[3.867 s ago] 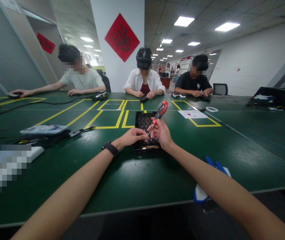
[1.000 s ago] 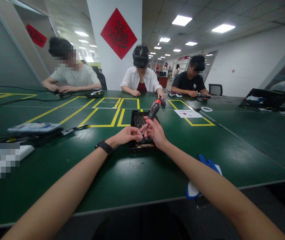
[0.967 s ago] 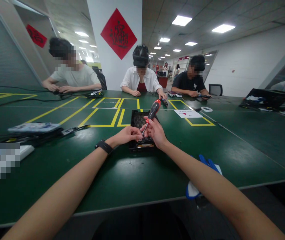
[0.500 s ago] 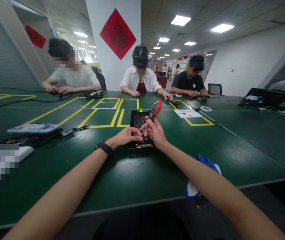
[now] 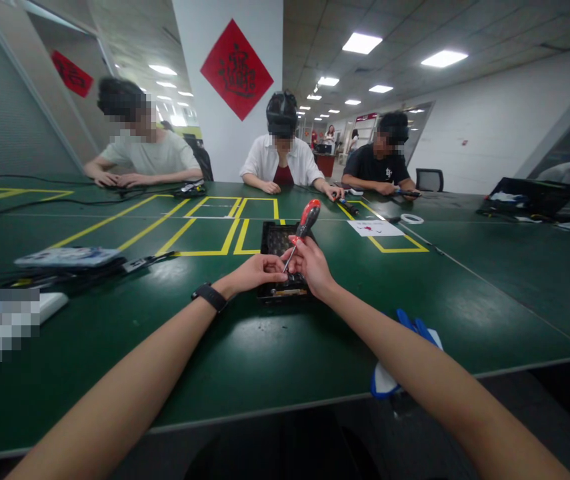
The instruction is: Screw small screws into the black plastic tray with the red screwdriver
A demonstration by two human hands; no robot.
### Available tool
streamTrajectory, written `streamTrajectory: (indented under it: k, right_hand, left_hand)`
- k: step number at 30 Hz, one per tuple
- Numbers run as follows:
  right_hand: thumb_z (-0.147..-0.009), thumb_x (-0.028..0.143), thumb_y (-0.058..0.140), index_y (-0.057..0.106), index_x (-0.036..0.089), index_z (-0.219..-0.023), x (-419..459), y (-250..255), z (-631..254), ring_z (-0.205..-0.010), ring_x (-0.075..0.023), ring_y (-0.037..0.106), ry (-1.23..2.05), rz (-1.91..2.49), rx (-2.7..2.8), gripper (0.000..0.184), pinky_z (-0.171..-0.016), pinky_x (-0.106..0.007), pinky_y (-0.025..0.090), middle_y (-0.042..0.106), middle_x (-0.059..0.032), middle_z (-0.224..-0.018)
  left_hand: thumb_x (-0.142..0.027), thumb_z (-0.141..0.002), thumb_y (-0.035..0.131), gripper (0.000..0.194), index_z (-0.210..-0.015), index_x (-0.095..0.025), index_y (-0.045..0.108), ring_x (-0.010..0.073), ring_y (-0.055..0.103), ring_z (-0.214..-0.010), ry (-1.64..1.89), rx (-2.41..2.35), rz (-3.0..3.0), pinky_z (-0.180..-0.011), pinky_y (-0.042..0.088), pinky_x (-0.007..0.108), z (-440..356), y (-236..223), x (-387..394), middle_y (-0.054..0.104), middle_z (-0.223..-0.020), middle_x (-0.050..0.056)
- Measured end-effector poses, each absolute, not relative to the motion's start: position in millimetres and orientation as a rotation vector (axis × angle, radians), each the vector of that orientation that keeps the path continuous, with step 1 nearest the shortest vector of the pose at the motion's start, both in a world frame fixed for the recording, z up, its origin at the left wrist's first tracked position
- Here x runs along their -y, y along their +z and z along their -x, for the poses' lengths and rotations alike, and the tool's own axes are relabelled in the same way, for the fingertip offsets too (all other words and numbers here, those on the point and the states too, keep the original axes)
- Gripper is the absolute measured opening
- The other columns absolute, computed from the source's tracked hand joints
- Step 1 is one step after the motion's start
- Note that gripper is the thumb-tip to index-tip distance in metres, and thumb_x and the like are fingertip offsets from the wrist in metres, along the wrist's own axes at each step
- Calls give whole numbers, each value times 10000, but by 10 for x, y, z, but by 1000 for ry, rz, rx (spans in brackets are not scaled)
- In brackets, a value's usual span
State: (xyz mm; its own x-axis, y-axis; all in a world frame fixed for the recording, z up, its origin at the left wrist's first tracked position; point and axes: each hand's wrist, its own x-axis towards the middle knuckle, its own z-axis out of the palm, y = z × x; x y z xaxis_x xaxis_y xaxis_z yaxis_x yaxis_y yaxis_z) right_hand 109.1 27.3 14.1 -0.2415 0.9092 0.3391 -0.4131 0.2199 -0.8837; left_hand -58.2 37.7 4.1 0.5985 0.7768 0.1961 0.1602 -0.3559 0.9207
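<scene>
A screwdriver with a red and dark grey handle leans in my right hand, whose fingers close round it below the handle. Its thin metal shaft slants down to the left. At the lower end of the shaft, my left hand has thumb and fingers pinched together; what is between them is too small to make out. Both hands are over a black open case on the table. Small dark parts lie inside it, partly hidden by my fingers, and a brownish metallic piece lies along its near side.
Blue and white gloves lie under my right forearm at the table's near edge. To the left are a stack with a light-blue top and black cables. A paper sheet lies at the right. Several people sit across the table.
The screwdriver handle has tilted slightly to the left and stands a little more upright. Both hands stay in nearly the same place over the case.
</scene>
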Motion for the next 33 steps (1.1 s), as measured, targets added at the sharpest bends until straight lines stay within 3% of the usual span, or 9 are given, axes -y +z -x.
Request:
streamTrajectory:
  k: [5,16,21,28,33]
  right_hand:
    - [-834,381,515,481,202,-1057,-260,141,-1089,-438,-58,522,1334,535,1290,288,-441,-174,417,634,18,-687]
    - [-848,432,484,489,199,-1065,-283,118,-1112,-422,-58,499,1335,525,1301,319,-427,-176,412,619,21,-661]
    - [-834,476,489,496,200,-1047,-256,136,-1092,-380,-43,453,1285,538,1337,349,-383,-153,351,600,37,-617]
    - [-859,472,440,488,205,-1081,-259,128,-1099,-399,-57,493,1339,520,1360,350,-403,-173,405,618,21,-659]
    - [-870,401,440,470,215,-1103,-272,119,-1110,-419,-66,516,1374,508,1309,300,-423,-195,445,620,18,-698]
  left_hand:
    - [-344,-675,709,269,-745,-108,600,90,564,-631,782,-763,-1844,-640,443,232,581,15,-397,630,-697,10]
    - [-377,-761,629,309,-910,-107,641,122,596,-759,746,-661,-1844,-756,450,264,624,39,-415,675,-830,61]
    - [-368,-685,696,284,-803,-119,627,114,580,-714,785,-748,-1907,-714,451,255,591,37,-390,655,-784,31]
    - [-365,-700,682,281,-822,-115,640,106,572,-682,681,-730,-1912,-692,449,243,617,51,-399,647,-749,22]
    - [-375,-765,616,296,-883,-106,655,130,594,-776,653,-655,-1914,-777,443,263,642,59,-428,673,-843,65]
